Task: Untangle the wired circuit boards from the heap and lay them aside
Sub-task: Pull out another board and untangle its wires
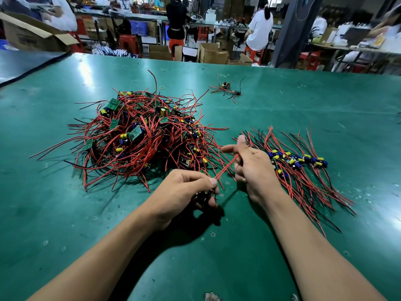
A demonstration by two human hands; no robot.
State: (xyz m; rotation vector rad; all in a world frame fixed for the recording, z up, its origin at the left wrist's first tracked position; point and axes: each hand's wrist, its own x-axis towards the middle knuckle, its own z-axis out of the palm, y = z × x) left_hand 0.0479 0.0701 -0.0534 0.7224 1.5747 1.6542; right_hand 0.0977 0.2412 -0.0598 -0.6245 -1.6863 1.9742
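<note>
Both my forearms reach forward over the green counter [65, 213], hands close together. My left hand [184, 192] is curled round a small circuit board [204, 196], thumb and forefinger pinching its red wires [225, 168]. These run taut up to my right hand [253, 168], which grips them in its curled lower fingers, forefinger and thumb sticking out. The tangled heap [147, 135] lies just beyond my left hand; the laid-aside row of boards [299, 164] sits partly behind my right. A small cluster [227, 90] lies farther off
</note>
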